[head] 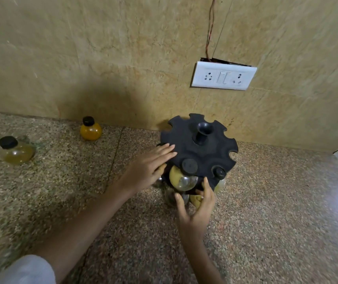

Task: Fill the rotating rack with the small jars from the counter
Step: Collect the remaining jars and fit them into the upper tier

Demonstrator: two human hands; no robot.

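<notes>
A black notched rotating rack (209, 148) with a central knob stands on the counter near the wall. Round black-capped jars hang in its near slots: one half full of tan powder (182, 178), another (219, 177) to its right, more on the lower tier. My left hand (149, 167) lies flat on the rack's left rim, fingers spread. My right hand (196, 208) cups a lower-tier jar at the rack's front. An orange-filled jar (90, 129) stands by the wall. A paler yellow jar (15, 150) stands at the far left.
The counter (266, 212) is speckled granite and meets a beige tiled wall. A white socket-and-switch plate (223, 75) with a loose red wire hangs above the rack. The counter ends at the right edge of view.
</notes>
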